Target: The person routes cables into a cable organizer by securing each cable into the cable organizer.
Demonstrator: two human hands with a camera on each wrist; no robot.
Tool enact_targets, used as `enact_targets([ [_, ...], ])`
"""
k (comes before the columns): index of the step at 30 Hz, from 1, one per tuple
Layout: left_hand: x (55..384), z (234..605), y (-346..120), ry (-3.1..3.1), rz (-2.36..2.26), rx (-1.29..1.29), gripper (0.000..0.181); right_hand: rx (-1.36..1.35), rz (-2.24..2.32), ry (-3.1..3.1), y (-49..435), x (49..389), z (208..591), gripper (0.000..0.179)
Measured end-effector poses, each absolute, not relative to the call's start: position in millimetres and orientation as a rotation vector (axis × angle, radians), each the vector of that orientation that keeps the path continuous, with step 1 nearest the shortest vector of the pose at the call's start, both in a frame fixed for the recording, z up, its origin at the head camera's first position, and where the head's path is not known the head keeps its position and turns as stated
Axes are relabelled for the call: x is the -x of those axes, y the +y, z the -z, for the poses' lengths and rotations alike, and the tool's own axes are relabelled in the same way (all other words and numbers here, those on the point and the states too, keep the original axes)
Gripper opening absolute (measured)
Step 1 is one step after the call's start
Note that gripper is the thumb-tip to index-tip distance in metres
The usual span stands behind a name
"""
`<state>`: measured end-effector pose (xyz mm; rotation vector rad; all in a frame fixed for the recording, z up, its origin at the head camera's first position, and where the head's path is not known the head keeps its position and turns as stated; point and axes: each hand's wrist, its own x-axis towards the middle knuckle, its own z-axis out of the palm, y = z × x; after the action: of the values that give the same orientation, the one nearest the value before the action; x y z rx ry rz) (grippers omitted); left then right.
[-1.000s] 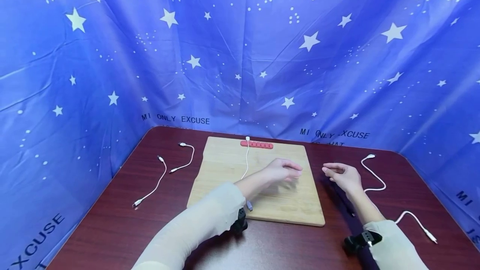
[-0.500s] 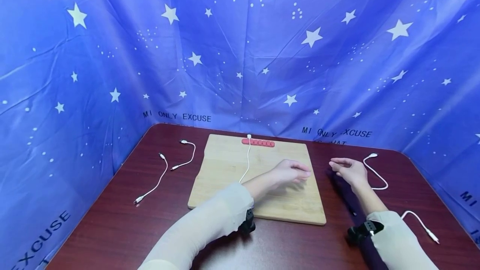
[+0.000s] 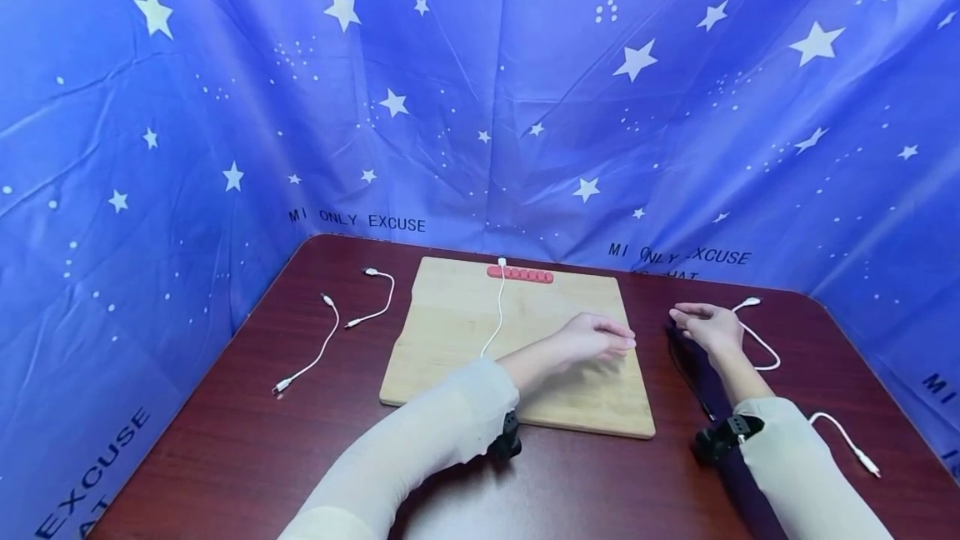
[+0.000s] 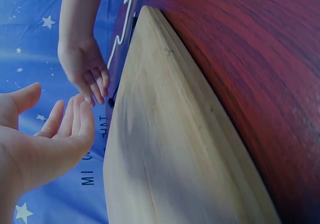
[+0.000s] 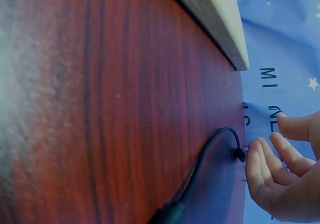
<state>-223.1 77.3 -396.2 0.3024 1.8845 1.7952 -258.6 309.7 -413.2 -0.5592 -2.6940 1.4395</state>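
Observation:
My left hand (image 3: 592, 338) hovers over the right part of a wooden board (image 3: 450, 315), its fingers loosely extended and nothing between them in the left wrist view. Right of the board, my right hand (image 3: 708, 330) hangs above a black cable (image 3: 688, 377) with its fingers slightly bent. In the right wrist view that cable's far plug (image 5: 239, 155) appears close to the fingertips, apparently on the table rather than held. A white cable (image 3: 500, 307) runs down the board from a red slotted cable holder (image 3: 528, 275); the left forearm hides its lower end.
Two short white cables (image 3: 322, 348) (image 3: 386, 298) lie left of the board on the dark red table (image 3: 225, 440). Two more white cables (image 3: 763, 348) (image 3: 847, 444) lie at the right, the farther one partly behind the right hand. A blue star-patterned curtain (image 3: 480, 65) hangs behind.
My left hand has moved right, to the board's right edge, and its forearm now covers the white cable's lower plug. The right hand has shifted slightly right. The head view has tilted down a little.

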Motion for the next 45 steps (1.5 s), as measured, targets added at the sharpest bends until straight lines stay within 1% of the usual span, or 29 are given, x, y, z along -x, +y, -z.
enact_targets([
  [4,220,397,82,1.875,-1.788,-0.315,0.031,0.597,-1.393,-2.715,313,262,415,0.046],
  [9,216,396,89,1.864,-1.785,-0.331,0.03,0.655,-1.457,-2.686,318,265,415,0.046],
  [13,213,395,95,1.837,-1.8,-0.303,0.027,0.713,-1.522,-2.661,323,268,416,0.047],
  [19,207,394,100,1.825,-1.799,-0.254,0.022,0.767,-1.467,-2.693,329,269,419,0.046],
  [21,206,394,101,1.826,-1.799,-0.246,0.021,0.772,-1.463,-2.692,330,270,420,0.043],
  [25,207,395,102,1.822,-1.803,-0.238,0.021,0.83,-1.415,-2.72,330,274,420,0.028],
  [26,207,395,103,1.823,-1.804,-0.237,0.021,0.848,-1.366,-2.743,330,276,419,0.027],
  [27,207,395,103,1.824,-1.806,-0.234,0.021,0.881,-1.339,-2.753,330,277,419,0.027],
  [32,207,394,103,1.822,-1.808,-0.211,0.02,0.968,-1.316,-2.763,329,283,416,0.04],
  [34,207,393,103,1.824,-1.805,-0.205,0.02,0.967,-1.361,-2.753,329,284,416,0.038],
  [37,208,393,102,1.829,-1.807,-0.199,0.021,0.947,-1.399,-2.765,329,285,417,0.028],
  [39,209,394,102,1.823,-1.819,-0.188,0.021,0.945,-1.475,-2.746,330,285,418,0.026],
  [41,210,395,102,1.817,-1.83,-0.175,0.02,0.959,-1.581,-2.705,331,284,418,0.037],
  [43,211,396,103,1.819,-1.835,-0.163,0.02,0.972,-1.738,-2.626,333,282,417,0.058],
  [44,211,397,103,1.816,-1.838,-0.158,0.02,0.976,-1.826,-2.583,334,280,416,0.058],
  [45,211,397,103,1.814,-1.842,-0.153,0.02,0.974,-1.91,-2.544,334,279,415,0.053],
])
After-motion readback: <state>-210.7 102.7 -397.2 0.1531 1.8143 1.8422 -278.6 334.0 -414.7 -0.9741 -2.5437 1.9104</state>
